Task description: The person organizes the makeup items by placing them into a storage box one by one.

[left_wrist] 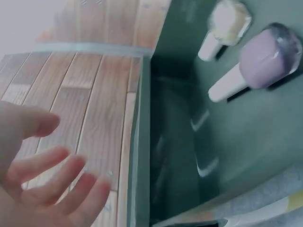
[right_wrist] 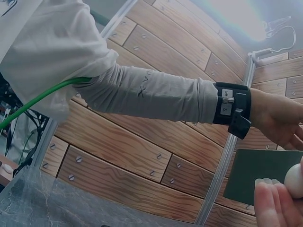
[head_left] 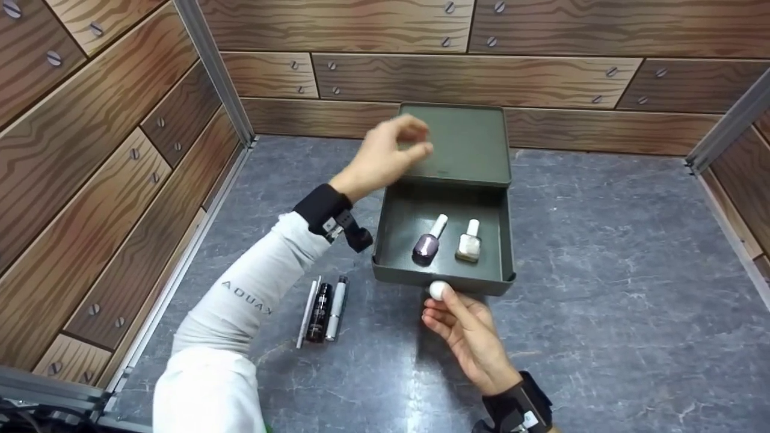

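A dark green box [head_left: 385,240] lies with its hinged lid [head_left: 466,144] folded back. Inside it are a purple nail polish bottle [head_left: 426,245] and a pale nail polish bottle [head_left: 468,246], both with white caps. My left hand [head_left: 385,153] hovers by the lid's left side, fingers loosely bent and holding nothing; the left wrist view shows its fingers apart, beside the box wall. At the box's front edge, my right hand [head_left: 472,343] holds a small white rounded thing [head_left: 438,290] between thumb and fingers. Fingers partly hide that thing in the right wrist view.
Left of the box's front, a thin white stick [head_left: 307,313], a black tube with print [head_left: 319,313] and a silver tube with a dark end [head_left: 337,308] lie side by side on the grey marbled surface [head_left: 601,270]. Wood-patterned panels [head_left: 481,75] enclose the back and sides.
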Demonstrator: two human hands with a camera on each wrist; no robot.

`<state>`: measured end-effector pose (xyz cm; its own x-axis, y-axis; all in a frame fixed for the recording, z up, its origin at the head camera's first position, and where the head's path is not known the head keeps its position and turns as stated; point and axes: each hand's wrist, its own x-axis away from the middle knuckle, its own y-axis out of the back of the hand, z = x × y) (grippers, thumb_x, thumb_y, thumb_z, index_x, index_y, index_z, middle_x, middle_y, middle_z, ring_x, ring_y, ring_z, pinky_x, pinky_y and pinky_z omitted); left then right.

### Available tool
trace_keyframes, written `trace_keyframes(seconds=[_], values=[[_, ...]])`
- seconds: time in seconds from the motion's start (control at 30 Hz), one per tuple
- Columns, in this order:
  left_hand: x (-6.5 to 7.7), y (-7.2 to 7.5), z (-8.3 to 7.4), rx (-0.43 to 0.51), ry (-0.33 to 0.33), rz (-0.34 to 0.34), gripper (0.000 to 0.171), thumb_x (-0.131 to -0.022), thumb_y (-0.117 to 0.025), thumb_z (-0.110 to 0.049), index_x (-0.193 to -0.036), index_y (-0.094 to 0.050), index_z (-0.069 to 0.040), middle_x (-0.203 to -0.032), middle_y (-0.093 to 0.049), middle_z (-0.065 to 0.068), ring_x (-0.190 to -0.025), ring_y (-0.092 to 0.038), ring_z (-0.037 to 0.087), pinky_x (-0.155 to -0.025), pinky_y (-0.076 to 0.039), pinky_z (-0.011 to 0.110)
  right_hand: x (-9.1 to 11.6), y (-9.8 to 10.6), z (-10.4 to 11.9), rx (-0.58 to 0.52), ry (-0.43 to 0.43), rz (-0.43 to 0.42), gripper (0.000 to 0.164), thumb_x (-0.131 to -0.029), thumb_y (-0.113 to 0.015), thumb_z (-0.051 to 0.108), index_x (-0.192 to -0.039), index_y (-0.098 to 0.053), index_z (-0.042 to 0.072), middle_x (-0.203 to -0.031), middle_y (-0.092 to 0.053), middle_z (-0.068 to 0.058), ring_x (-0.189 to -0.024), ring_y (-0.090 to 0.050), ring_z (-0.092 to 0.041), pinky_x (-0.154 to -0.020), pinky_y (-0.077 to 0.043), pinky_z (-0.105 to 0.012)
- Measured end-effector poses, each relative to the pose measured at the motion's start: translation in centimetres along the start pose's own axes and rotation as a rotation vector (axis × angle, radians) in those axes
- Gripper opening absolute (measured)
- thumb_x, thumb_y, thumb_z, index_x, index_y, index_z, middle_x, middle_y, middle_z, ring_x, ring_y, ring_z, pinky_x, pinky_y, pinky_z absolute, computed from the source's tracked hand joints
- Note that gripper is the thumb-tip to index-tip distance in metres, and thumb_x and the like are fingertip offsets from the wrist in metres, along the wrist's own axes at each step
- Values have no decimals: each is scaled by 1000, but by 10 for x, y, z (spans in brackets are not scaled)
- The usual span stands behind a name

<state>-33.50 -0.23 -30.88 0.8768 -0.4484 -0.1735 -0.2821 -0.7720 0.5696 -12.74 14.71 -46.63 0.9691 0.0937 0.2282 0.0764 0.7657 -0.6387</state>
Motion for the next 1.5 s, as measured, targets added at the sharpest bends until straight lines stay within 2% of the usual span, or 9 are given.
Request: trace_keyframes(seconds=[0.07,0.23,0.43,0.5,0.67,0.77,0.93,1.07,1.5], values=[[-7,4,5,115,65,-64,44,-91,-69,-24,-132,-55,-16,-137,-59,6,-127,-56,19,-107,-47,33,0,0,0,-6,5,3,13,-100,-56,15,-96,-66,9,-84,-74,-4,-76,-71,-11,-77,-61,-23],[-24,9,17,407,382,-95,71,-88,-72,-28,-149,-36,-23,-155,-36,6,-140,-41,23,-112,-40,44,0,0,0,-10,8,18,14,-101,-54,15,-96,-66,9,-84,-74,-3,-77,-71,-12,-77,-61,-23],[-43,9,31,491,673,89,103,-83,-76,-35,-157,-5,-27,-165,-9,3,-151,-16,31,-113,-26,71,0,0,-1,-20,2,11,15,-101,-54,14,-95,-67,10,-84,-74,-3,-76,-71,-12,-77,-61,-23],[-50,7,37,482,725,176,106,-83,-77,-35,-157,-1,-29,-165,-8,5,-150,-18,33,-110,-28,72,1,0,-1,-24,4,11,14,-101,-54,14,-95,-66,10,-84,-74,-3,-76,-71,-12,-77,-61,-23],[-60,4,54,387,742,289,81,-84,-76,-34,-148,-29,-21,-149,-36,13,-124,-53,36,-95,-51,62,1,-1,-1,-29,0,14,12,-100,-55,15,-97,-66,9,-84,-74,-4,-77,-71,-12,-77,-61,-23],[-61,5,63,400,745,326,62,-86,-75,-34,-136,-44,-14,-131,-53,14,-104,-63,32,-88,-56,56,2,-1,-1,-27,-7,12,12,-100,-55,14,-97,-65,9,-84,-74,-4,-77,-71,-11,-77,-60,-22],[-58,6,70,548,735,354,51,-88,-73,-31,-126,-42,-16,-103,-64,10,-86,-67,25,-80,-58,50,2,-2,2,-20,-14,-6,12,-100,-55,13,-97,-66,9,-83,-74,-4,-76,-71,-11,-75,-60,-21],[-56,8,70,568,693,361,49,-90,-71,-31,-126,-43,-13,-89,-67,7,-76,-68,20,-70,-60,43,1,-2,5,-15,-12,1,13,-100,-55,12,-96,-67,10,-84,-74,-3,-76,-70,-10,-75,-59,-19],[-54,9,74,610,657,354,54,-90,-70,-30,-132,-41,-13,-88,-68,6,-77,-69,20,-72,-60,41,-10,-4,16,-18,29,-13,17,-101,-53,11,-94,-68,8,-83,-73,-4,-75,-70,-10,-74,-59,-18]])
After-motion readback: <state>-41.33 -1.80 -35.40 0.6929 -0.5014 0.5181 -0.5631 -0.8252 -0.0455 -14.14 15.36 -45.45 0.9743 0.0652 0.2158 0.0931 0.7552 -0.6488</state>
